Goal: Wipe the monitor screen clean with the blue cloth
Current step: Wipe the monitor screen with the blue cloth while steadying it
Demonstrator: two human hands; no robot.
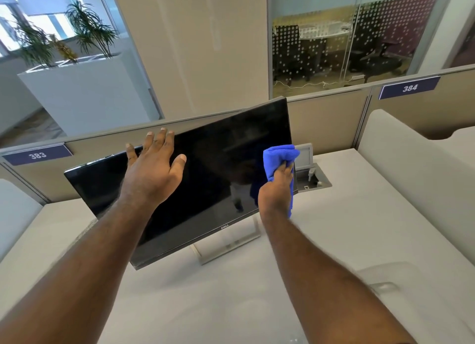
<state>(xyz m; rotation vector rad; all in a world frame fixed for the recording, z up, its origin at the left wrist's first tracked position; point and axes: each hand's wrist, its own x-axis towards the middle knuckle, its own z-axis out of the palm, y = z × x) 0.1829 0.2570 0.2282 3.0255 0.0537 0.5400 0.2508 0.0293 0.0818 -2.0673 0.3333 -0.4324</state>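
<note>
The monitor screen (205, 179) is standing dark and tilted on its silver stand (226, 243), sitting mid-tabletop (334, 240) with its right edge rising toward 1 o'clock. The blue cloth (280, 161) is bunched at the screen's right edge, at about 3 o'clock on the panel, and appears to be pressing against the glass. The right hand (277, 189) is clenching it in a tight fist, with a tail of fabric hanging down behind the wrist. The left hand (151, 168) is spread open with fingers splayed, grasping nothing, hovering in front of the upper edge at about 10 o'clock (whether it is touching the bezel I cannot tell); it seems to be about to steady the panel.

Judging progress is difficult: the glass is showing reflections but no clear wiped track or remaining smears. With the cloth at the far right edge, most of the panel toward 9 o'clock probably remains to be covered. Beyond the monitor, at 2 o'clock, a cable hatch (312, 174) is lying open in the tabletop.
</note>
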